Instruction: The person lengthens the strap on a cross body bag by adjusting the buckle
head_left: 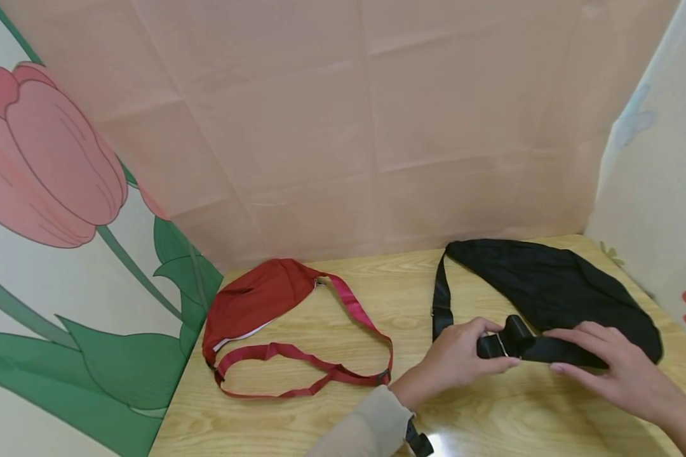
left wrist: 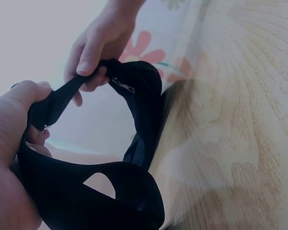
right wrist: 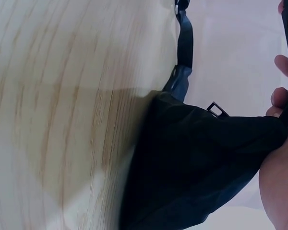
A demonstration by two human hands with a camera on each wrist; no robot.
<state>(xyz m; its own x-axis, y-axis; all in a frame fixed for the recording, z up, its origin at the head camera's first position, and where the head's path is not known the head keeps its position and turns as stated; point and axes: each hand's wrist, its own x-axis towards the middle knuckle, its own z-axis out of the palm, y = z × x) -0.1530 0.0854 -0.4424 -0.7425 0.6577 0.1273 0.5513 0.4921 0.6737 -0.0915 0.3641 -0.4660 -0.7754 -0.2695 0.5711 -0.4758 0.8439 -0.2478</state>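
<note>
A black waist bag [head_left: 549, 282] lies on the right half of the wooden table in the head view. My left hand [head_left: 454, 355] pinches its black strap at the dark buckle [head_left: 517, 336], in front of the bag. Nearer the bag's right end, my right hand [head_left: 620, 371] holds the same strap [head_left: 571, 350] between thumb and fingers. The left wrist view has the strap stretched between both hands, with a small zipper pull [left wrist: 124, 85] on the bag. From the right wrist, the bag [right wrist: 192, 163] hangs at an angle beside the right hand [right wrist: 283, 177].
On the left of the table [head_left: 251, 425] lies a red waist bag [head_left: 257, 298], its red strap [head_left: 297, 351] looped in front. A pinkish cloth [head_left: 377, 127] hangs behind, with tulip-printed [head_left: 63, 158] and flower-printed sheets [head_left: 657, 209] at the sides.
</note>
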